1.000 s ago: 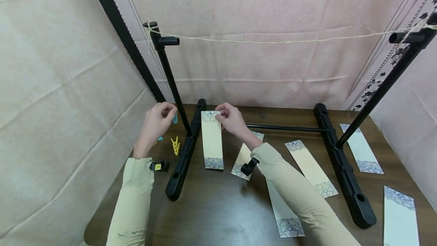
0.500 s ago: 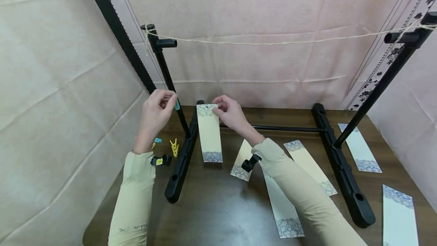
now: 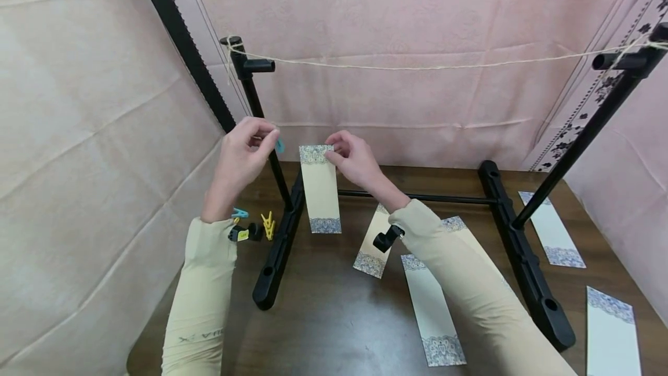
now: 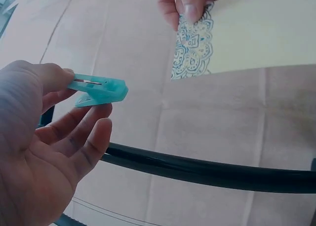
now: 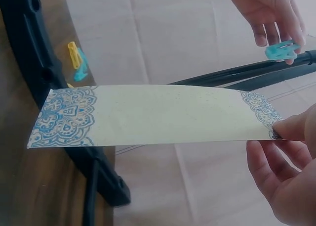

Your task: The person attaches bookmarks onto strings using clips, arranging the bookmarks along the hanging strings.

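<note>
My left hand (image 3: 246,147) pinches a turquoise clothespin (image 4: 101,90) between thumb and fingers, beside the left post of the black stand. In my right hand (image 3: 356,160) a cream paper bookmark (image 3: 320,190) hangs upright, pinched at its top right corner. Blue lace-like patterned bands cross both ends of the bookmark, as the right wrist view shows. The two hands are apart, with the clothespin to the left of the bookmark's top edge. Above both runs a thin cord (image 3: 417,68) tied between the two posts of the stand.
The black stand has a left foot (image 3: 279,254), a right foot (image 3: 527,260) and a low crossbar (image 3: 443,196). Several more bookmarks lie on the brown table, among them one near the middle (image 3: 433,312) and one at the right (image 3: 612,335). A yellow clothespin (image 3: 268,226) lies left of the stand.
Both hands have risen from low over the table. The bookmark and the turquoise clothespin have gone up with them, toward the cord.
</note>
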`<state>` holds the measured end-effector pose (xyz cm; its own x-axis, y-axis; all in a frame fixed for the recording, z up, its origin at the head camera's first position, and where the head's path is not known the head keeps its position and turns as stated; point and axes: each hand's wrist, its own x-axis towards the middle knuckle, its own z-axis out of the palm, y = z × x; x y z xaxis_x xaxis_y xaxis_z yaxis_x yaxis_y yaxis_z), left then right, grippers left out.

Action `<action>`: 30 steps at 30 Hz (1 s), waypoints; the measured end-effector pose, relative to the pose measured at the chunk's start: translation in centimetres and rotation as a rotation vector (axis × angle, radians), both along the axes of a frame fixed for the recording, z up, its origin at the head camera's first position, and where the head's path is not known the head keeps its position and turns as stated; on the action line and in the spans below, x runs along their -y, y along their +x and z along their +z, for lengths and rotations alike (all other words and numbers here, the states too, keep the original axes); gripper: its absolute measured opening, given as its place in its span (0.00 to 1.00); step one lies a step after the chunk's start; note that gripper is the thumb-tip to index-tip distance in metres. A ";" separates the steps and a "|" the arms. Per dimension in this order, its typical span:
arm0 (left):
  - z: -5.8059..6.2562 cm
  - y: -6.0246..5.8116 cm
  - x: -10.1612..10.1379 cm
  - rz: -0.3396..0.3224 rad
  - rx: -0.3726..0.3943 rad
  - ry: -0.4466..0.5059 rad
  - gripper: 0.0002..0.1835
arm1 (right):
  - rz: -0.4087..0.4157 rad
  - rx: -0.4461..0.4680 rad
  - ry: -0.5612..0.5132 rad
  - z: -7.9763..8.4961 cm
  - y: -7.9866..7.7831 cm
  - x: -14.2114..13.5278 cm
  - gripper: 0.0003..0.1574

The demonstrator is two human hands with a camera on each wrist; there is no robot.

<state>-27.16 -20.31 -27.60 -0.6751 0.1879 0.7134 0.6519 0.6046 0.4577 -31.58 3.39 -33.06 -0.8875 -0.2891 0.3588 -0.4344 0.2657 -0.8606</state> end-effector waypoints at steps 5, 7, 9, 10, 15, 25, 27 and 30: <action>1.2 -0.1 -0.5 -0.031 0.000 -0.013 0.09 | 0.006 -0.021 -0.018 1.1 -0.1 0.0 0.14; 1.7 -0.1 -0.7 -0.055 -0.008 -0.007 0.09 | 0.005 -0.034 -0.013 1.5 -0.1 0.1 0.14; 2.2 -0.1 -0.9 -0.073 -0.015 0.002 0.10 | 0.007 -0.043 -0.011 1.9 -0.1 0.2 0.14; 2.5 -0.1 -1.0 -0.079 -0.018 0.007 0.10 | 0.006 -0.047 -0.007 2.1 -0.1 0.2 0.14; 3.7 0.0 -1.4 -0.084 -0.034 0.011 0.10 | 0.012 -0.054 0.014 2.9 0.0 0.5 0.14; 6.7 0.4 -2.3 -0.116 -0.048 0.054 0.11 | -0.004 -0.166 0.028 4.9 -0.2 1.0 0.15; 7.1 0.3 -2.5 -0.113 -0.063 0.072 0.10 | -0.004 -0.165 0.015 5.4 -0.2 1.0 0.15; 7.6 0.1 -2.8 -0.120 -0.099 0.118 0.10 | -0.008 -0.167 -0.015 6.1 -0.2 0.9 0.15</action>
